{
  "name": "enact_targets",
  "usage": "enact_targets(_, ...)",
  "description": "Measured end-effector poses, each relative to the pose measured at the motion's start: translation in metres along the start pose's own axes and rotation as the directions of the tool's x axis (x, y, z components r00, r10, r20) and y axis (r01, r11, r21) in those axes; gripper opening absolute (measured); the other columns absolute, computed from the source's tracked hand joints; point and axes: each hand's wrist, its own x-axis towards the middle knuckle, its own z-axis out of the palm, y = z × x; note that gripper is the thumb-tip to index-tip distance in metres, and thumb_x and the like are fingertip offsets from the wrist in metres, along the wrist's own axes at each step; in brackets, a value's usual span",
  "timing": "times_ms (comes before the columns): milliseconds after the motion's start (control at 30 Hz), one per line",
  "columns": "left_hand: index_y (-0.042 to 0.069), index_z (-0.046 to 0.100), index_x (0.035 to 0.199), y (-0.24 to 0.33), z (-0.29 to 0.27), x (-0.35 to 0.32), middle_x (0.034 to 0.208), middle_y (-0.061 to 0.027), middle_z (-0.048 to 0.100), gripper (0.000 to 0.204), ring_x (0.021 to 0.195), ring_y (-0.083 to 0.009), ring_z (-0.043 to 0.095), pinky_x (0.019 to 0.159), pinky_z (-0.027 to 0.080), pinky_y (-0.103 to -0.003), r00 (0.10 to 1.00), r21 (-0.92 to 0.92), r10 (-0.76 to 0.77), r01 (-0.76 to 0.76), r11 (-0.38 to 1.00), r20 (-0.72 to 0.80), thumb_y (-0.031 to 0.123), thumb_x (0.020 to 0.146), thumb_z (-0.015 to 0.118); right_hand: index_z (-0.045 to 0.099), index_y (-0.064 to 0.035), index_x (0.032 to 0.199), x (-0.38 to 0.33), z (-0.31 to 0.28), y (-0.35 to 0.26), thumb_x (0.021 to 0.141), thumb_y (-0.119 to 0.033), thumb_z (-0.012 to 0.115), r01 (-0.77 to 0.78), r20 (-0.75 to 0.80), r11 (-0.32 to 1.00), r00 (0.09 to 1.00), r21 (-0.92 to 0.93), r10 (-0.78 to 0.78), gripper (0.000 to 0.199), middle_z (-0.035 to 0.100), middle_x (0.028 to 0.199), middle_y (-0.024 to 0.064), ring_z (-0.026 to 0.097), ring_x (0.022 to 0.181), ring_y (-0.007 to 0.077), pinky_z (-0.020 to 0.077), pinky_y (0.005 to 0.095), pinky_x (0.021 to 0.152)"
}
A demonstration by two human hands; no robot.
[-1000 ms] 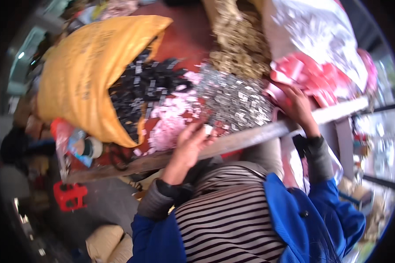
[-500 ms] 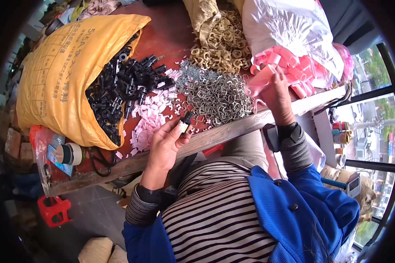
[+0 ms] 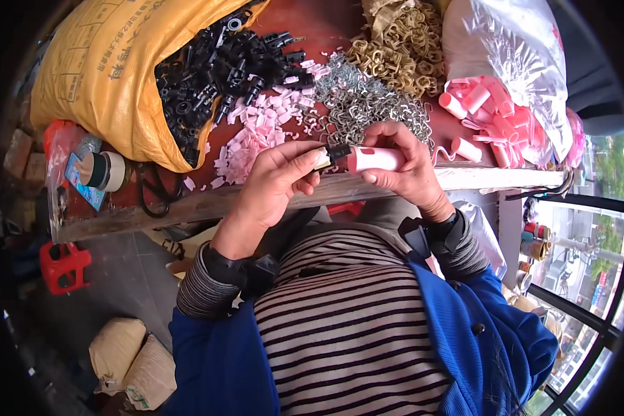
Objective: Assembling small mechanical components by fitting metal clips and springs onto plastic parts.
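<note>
Over the table's front edge, my left hand [image 3: 274,184] pinches a small black plastic fitting [image 3: 336,154] with a pale piece at its near end. A pink plastic tube [image 3: 376,160] with a slot in its side is gripped between the fingers and thumb of my right hand [image 3: 409,166]. The black fitting's tip meets the tube's open left end; how far it reaches inside I cannot tell. Behind my hands lie a heap of silver metal hooks [image 3: 371,104] and a heap of small pink plastic pieces [image 3: 256,132].
An orange woven sack [image 3: 118,76] spills black plastic fittings [image 3: 215,76] at the left. Brass-coloured clips [image 3: 399,52] lie at the back. A white plastic bag [image 3: 506,41] with pink tubes [image 3: 496,114] stands right. A tape roll [image 3: 114,172] sits near the wooden table edge [image 3: 118,220].
My right hand has come leftward from the pink tube pile, bringing a tube. My left hand has moved right and up with the black fitting, and the two parts now meet. The view has shifted.
</note>
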Motion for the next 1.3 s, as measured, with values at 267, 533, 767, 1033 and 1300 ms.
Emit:
enact_targets(267, -0.003, 0.051, 0.099, -0.001, 0.011, 0.010, 0.077, -0.0034, 0.056, 0.026, 0.059, -0.0064, 0.051, 0.049, 0.041, -0.017, 0.994, 0.169, -0.104, 0.096, 0.981, 0.044, 0.014, 0.080, 0.053, 0.054, -0.0013, 0.093, -0.001, -0.011, -0.005, 0.057, -0.019, 0.073, 0.274, 0.113, 0.910, 0.961, -0.310, -0.251, 0.045, 0.050, 0.085, 0.0075, 0.050, 0.078, 0.0204, 0.0414, 0.0279, 0.069)
enact_targets(533, -0.004, 0.052, 0.097, -0.004, 0.025, 0.021, 0.072, -0.0027, 0.056, 0.024, 0.057, -0.0053, 0.050, 0.051, 0.042, -0.016, 0.988, 0.324, -0.138, 0.107, 0.940, 0.074, 0.012, 0.079, 0.055, 0.054, -0.0007, 0.099, -0.005, -0.022, 0.005, 0.061, -0.018, 0.069, 0.362, 0.163, 0.877, 0.931, -0.316, -0.326, 0.044, 0.049, 0.083, 0.0096, 0.050, 0.077, 0.0222, 0.0420, 0.0301, 0.067)
enact_targets(767, -0.004, 0.052, 0.097, -0.001, 0.022, 0.022, 0.071, -0.0030, 0.056, 0.025, 0.055, -0.0054, 0.050, 0.051, 0.042, -0.017, 0.959, 0.296, -0.247, 0.199, 0.934, 0.137, 0.012, 0.078, 0.056, 0.054, -0.0003, 0.100, -0.004, -0.022, 0.001, 0.063, -0.017, 0.068, 0.476, 0.240, 0.817, 0.878, -0.326, -0.415, 0.043, 0.049, 0.083, 0.0091, 0.049, 0.074, 0.0218, 0.0413, 0.0303, 0.064)
enact_targets(1033, -0.003, 0.054, 0.097, -0.012, 0.025, 0.009, 0.077, -0.0039, 0.057, 0.026, 0.060, -0.0060, 0.053, 0.053, 0.045, -0.018, 0.993, 0.255, -0.062, 0.035, 0.966, 0.100, 0.015, 0.078, 0.057, 0.053, -0.0003, 0.102, -0.007, -0.005, 0.004, 0.064, -0.016, 0.067, 0.463, 0.231, 0.806, 0.885, -0.368, -0.403, 0.044, 0.049, 0.083, 0.0088, 0.048, 0.075, 0.0217, 0.0407, 0.0311, 0.064)
enact_targets(1300, 0.000, 0.052, 0.101, -0.010, 0.016, 0.000, 0.080, -0.0035, 0.058, 0.028, 0.066, -0.0061, 0.054, 0.057, 0.045, -0.017, 0.986, 0.308, -0.143, 0.111, 0.945, 0.085, 0.013, 0.077, 0.058, 0.047, 0.0008, 0.110, -0.006, 0.011, -0.004, 0.063, -0.018, 0.068, 0.246, 0.277, 0.943, 0.944, -0.225, -0.180, 0.055, 0.049, 0.099, 0.0146, 0.048, 0.093, 0.0275, 0.0400, 0.0338, 0.079)
